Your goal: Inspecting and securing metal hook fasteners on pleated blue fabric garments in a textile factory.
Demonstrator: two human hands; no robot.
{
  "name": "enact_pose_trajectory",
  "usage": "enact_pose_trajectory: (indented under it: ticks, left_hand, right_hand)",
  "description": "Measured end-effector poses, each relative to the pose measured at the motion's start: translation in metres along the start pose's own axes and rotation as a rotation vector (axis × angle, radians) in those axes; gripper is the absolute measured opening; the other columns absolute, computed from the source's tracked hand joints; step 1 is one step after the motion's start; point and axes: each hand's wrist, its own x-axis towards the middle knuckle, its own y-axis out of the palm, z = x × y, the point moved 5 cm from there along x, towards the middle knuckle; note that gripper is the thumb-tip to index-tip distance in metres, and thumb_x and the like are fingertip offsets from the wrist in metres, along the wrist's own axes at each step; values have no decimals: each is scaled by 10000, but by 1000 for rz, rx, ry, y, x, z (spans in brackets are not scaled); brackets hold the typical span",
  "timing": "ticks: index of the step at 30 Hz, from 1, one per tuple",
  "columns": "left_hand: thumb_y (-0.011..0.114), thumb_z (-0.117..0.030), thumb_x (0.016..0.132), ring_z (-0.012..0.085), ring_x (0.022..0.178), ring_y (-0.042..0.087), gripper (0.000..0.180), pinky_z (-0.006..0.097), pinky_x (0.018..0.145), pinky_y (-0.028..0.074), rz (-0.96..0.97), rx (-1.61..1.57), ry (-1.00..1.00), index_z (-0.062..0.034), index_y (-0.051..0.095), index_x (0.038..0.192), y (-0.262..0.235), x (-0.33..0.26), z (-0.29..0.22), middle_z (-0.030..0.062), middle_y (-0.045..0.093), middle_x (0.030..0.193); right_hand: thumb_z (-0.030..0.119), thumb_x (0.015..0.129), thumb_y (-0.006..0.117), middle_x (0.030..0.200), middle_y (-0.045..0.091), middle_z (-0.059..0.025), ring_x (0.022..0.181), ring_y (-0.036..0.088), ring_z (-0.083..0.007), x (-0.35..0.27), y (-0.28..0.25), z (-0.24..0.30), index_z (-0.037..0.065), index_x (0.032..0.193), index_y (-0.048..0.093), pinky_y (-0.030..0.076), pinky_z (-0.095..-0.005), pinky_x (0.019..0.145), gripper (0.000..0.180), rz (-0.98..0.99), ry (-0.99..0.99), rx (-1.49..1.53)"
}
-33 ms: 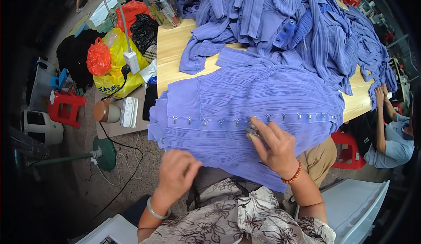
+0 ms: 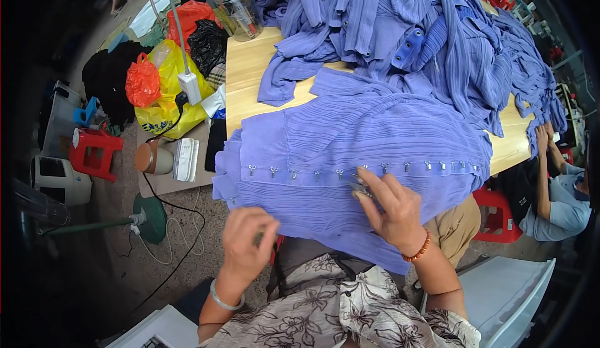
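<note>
A purple ribbed knit garment (image 2: 375,123) lies spread before me, its near edge hanging toward my lap. A row of small metal hooks (image 2: 340,175) runs along its lengthwise band. Over that band, my right hand (image 2: 394,207) is closed in a pinch on a small metal tool that looks like thread snips (image 2: 358,185); the fingers partly hide it. My left hand (image 2: 250,242) is held by the garment's near left edge, fingers curled in and slightly blurred. Whatever those fingers hold, if anything, is hidden.
A large heap of purple garments (image 2: 375,17) covers the table's far side. A plastic cup of tools (image 2: 240,14) stands at the far left corner. Left of the table are a yellow bag (image 2: 169,92), a lidded jar (image 2: 153,159) and a red stool (image 2: 95,153). Another person (image 2: 556,198) works at right.
My left hand has shifted slightly up and to the left, its thumb drawing in toward the fingers. My right hand stays nearly in place on the garment.
</note>
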Motion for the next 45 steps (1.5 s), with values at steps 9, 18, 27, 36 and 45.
enact_pose_trajectory:
  ticks: [9, 18, 27, 36, 45]
  left_hand:
    - [784, -81, 785, 300, 863, 564, 269, 396, 758, 428, -218, 251, 71, -31, 658, 1017, 24, 46, 19, 114, 591, 934]
    - [742, -20, 787, 270, 842, 553, 249, 386, 742, 412, -249, 228, 78, -54, 674, 1024, 32, 41, 31, 79, 576, 905]
    - [719, -23, 788, 267, 859, 536, 224, 392, 744, 385, -77, 362, 195, -56, 678, 1006, 38, 54, 18, 80, 571, 932]
    - [676, 5, 799, 292, 842, 524, 151, 412, 738, 371, -25, 204, 181, -47, 598, 916, 30, 35, 16, 94, 573, 916]
    - [754, -69, 781, 279, 875, 557, 340, 404, 768, 401, -160, 149, 171, -28, 660, 1105, 22, 30, 0, 92, 593, 973]
  right_hand:
    - [173, 823, 775, 748, 548, -58, 541, 548, -217, -3, 6, 9, 89, 1241, 660, 442, -344, 503, 442, 72, -73, -20]
    - [180, 827, 770, 742, 535, -57, 544, 547, -223, -3, 11, 5, 89, 1246, 656, 443, -352, 508, 444, 123, -59, -19]
    - [173, 840, 755, 741, 524, -63, 552, 558, -230, -5, 13, 5, 77, 1254, 648, 457, -354, 515, 439, 150, -54, -14]
    - [177, 840, 758, 736, 514, -61, 546, 550, -228, -11, 13, 0, 85, 1266, 643, 454, -355, 508, 451, 159, -38, -5]
    - [179, 820, 777, 727, 510, -53, 535, 528, -217, -13, 15, -1, 93, 1260, 652, 431, -351, 498, 465, 132, -39, 11]
